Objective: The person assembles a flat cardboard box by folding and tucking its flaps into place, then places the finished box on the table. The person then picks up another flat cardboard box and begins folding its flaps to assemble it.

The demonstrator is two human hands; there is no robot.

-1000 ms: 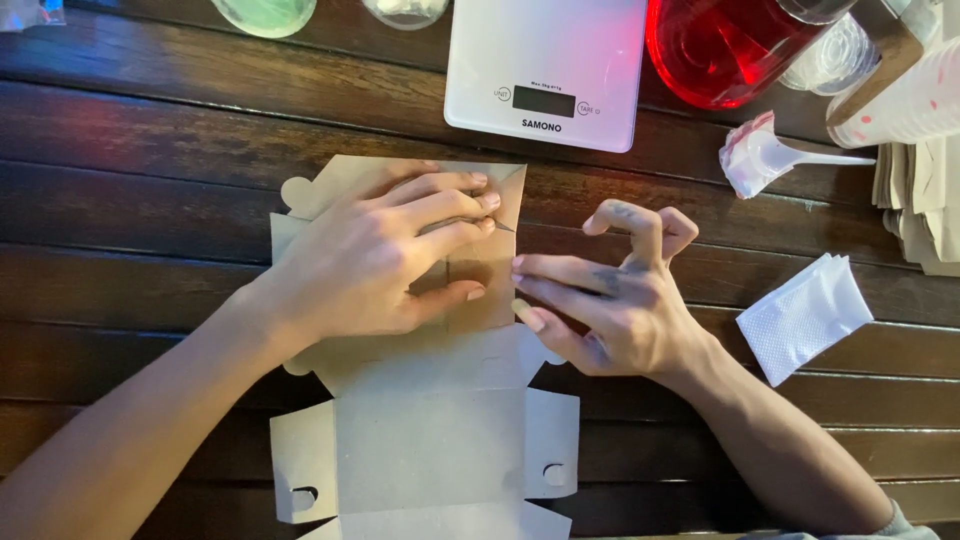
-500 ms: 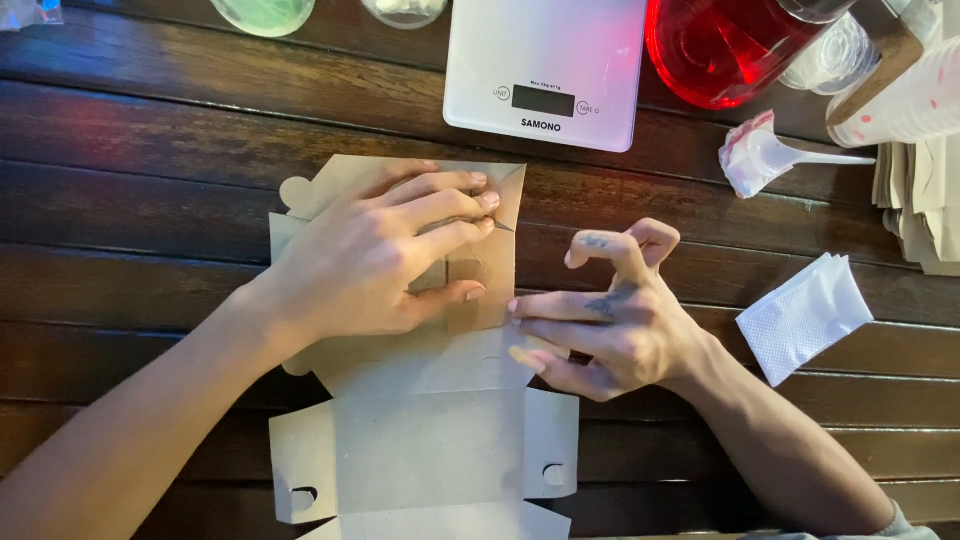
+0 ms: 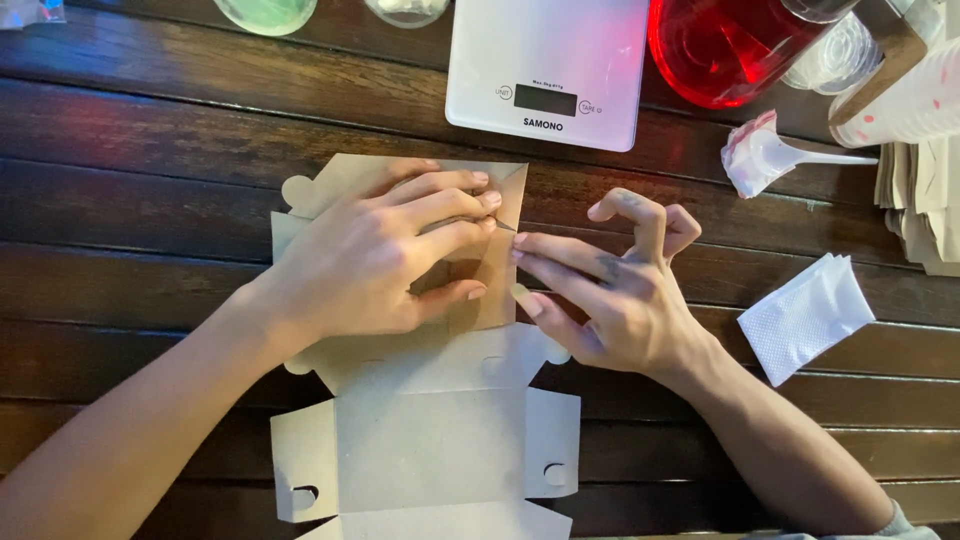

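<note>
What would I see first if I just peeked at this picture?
Two hands in the middle: the left hand presses flat on a brown cardboard box blank, and the right hand pushes against its folded edge. Behind them sit a white kitchen scale and a bright red container on the dark wooden table.

Clutter along the wooden table's far edge

White kitchen scale (image 3: 547, 68) at centre; red glass jar (image 3: 722, 48) beside it; white napkin (image 3: 806, 315) near the right edge.

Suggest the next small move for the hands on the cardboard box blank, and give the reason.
Probably the right hand should press its fingertips along the folded flap's right edge to crease it. The left hand lies flat on the box blank, pinning that flap down, while the right hand's fingertips touch the edge; the lower panels lie unfolded.
</note>
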